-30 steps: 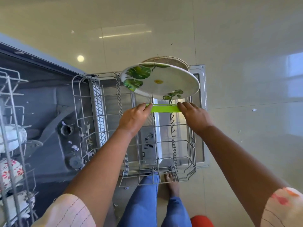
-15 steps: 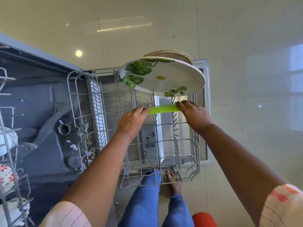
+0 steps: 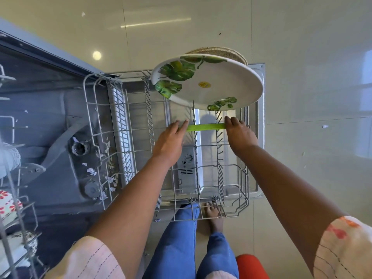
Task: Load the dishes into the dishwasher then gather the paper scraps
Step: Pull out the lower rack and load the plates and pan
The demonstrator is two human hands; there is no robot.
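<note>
The lower rack (image 3: 91, 125) of the dishwasher is pulled out over the open door. A white plate with green leaves (image 3: 213, 85) stands tilted in the tines at the rack's far end, with a woven brown round piece (image 3: 221, 52) behind it. Just in front of it I hold a green plate (image 3: 205, 126) edge-on over the tines. My left hand (image 3: 171, 141) grips its left end and my right hand (image 3: 240, 133) grips its right end. Paper scraps (image 3: 91, 171) lie on the dishwasher floor to the left.
The upper rack (image 3: 12, 198) at the far left holds patterned cups. More scraps (image 3: 324, 126) lie on the glossy tiled floor on the right. My bare foot (image 3: 213, 213) and jeans are below the rack's near edge. A red object (image 3: 251, 266) sits at the bottom.
Both hands keep hold of the green plate, which now sits slightly further from the leaf plate. The view has shifted a little.
</note>
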